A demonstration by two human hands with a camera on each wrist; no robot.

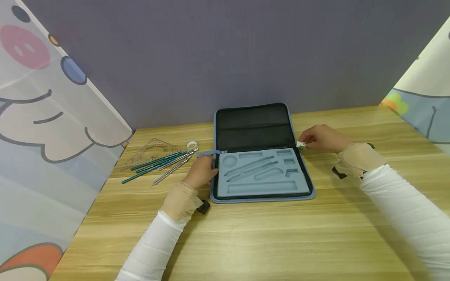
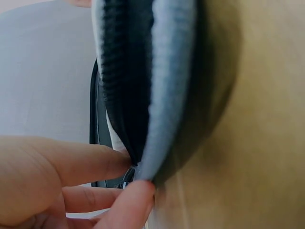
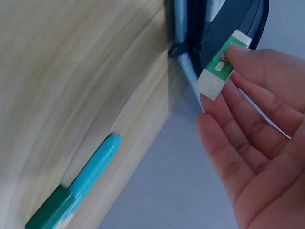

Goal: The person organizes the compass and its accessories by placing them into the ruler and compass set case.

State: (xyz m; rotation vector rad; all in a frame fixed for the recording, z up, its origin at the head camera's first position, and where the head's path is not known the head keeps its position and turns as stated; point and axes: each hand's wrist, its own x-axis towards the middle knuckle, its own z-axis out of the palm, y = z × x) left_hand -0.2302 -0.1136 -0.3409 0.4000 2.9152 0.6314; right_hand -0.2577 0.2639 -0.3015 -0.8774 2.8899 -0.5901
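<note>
While the left hand (image 1: 202, 171) pinches the case (image 1: 261, 191) at its nine o'clock edge, the right hand (image 1: 321, 138) holds an eraser (image 3: 219, 71) by its fingertips. That light grip could let it drop outside the foam tray's three o'clock rim.

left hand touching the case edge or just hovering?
Touching. The left wrist view shows the left hand with a fingertip and thumb meeting the blue edge of the case at its zipper corner, no gap.

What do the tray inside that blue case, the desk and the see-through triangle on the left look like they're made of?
The tray looks like soft foam with a matte, velvety blue finish: tool-shaped hollows are cut into it. The desk shows light wood grain with a smooth, even surface, so possibly laminate rather than solid wood. The triangle looks like clear hard plastic, since the desk shows through it and it carries printed markings.
</note>
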